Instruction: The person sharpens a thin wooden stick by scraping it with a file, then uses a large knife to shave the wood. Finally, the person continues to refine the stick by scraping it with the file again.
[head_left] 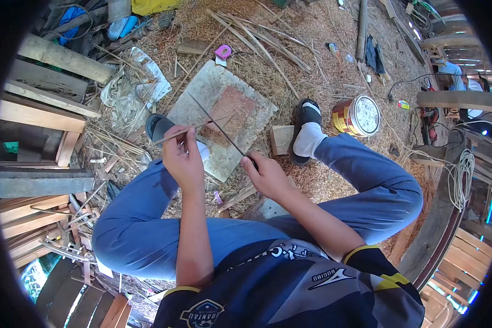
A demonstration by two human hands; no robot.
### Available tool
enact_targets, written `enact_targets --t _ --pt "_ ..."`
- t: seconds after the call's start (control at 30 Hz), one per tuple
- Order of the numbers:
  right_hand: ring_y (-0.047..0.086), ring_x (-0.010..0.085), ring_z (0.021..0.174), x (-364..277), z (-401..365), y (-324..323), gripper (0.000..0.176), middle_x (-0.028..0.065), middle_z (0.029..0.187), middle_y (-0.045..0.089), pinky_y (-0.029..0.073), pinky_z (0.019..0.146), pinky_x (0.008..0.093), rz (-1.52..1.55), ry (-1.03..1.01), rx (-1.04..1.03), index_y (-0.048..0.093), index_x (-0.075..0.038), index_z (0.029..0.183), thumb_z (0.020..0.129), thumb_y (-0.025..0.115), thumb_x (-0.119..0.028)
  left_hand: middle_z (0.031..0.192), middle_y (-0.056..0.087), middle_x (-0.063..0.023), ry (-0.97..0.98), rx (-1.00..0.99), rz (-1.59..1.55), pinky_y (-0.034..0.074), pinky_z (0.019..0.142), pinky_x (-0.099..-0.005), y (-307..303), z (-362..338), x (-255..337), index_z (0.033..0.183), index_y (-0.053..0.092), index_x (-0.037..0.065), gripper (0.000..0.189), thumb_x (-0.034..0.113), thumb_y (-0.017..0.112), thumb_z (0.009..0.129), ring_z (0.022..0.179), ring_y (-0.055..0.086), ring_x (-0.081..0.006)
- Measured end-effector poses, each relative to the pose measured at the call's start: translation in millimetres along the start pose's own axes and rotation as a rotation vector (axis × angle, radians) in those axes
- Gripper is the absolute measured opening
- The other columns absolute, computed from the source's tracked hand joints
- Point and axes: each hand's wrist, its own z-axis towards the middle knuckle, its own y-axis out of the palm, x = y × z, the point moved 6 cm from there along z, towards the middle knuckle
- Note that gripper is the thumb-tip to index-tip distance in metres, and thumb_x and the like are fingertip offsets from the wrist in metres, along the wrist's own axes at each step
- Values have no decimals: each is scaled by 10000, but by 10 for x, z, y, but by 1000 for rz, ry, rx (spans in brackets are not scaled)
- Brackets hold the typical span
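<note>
One strip (pixel 202 126), one knife (pixel 203 109).
Left hand (pixel 183 161) pinches the strip; right hand (pixel 268 176) grips the knife; shirt (pixel 290 290) perhaps reads "BOGIRO".

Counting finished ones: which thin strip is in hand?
The thin strip pinched in the left hand, crossing the knife held by the right hand; the other strips lie loose on the straw.

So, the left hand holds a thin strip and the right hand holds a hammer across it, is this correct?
Not quite. The right hand holds a knife with a long narrow blade, not a hammer, as the head view shows. The left hand does hold the thin strip, and the blade crosses it.
</note>
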Motion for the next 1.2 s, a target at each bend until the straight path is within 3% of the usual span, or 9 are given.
enact_targets --t 0.1,0.33,0.43,0.93,1.03,1.2 --pt "690 477 843 -105 -33 -20 352 264 870 707 526 733 559 32 -53 7 682 -24 1035 1063 559 -352 1025 655 -98 40 68 -43 556 788 -288 7 -4 18 1070 626 -62 97 -42 678 990 913 670 -152" --pt "688 470 769 -41 7 -70 360 252 792 694 524 689 560 -40 1 -1 699 -35 966 1056 559 -355 1002 638 -100 91 62 12 558 798 -293 29 2 34 1058 604 -54 83 -50 659 995 893 665 -159" --pt "685 472 750 -119 -8 -78 374 255 782 690 522 680 566 6 -77 8 700 -36 967 1055 556 -370 1002 638 -105 64 43 22 560 792 -292 42 -19 65 1051 602 -52 80 -43 660 997 894 666 -160" --pt "694 467 788 -8 70 -112 423 256 793 690 536 714 581 -84 -23 -36 684 -37 928 1057 532 -410 1028 640 -121 110 18 83 580 794 -289 2 -33 45 1099 602 -51 104 -19 652 1014 933 673 -169" --pt "694 466 782 -117 33 -142 427 258 789 690 539 716 579 -104 -104 1 693 -35 915 1054 540 -409 1031 639 -124 113 18 44 584 800 -288 19 -42 50 1103 597 -53 108 -17 650 1016 941 674 -173" --pt "694 468 784 53 74 -137 420 258 810 699 543 729 574 -136 -4 -41 702 -29 924 1049 549 -400 1037 644 -127 113 26 40 593 806 -295 -10 -45 54 1088 598 -57 101 -21 653 1012 941 678 -175"
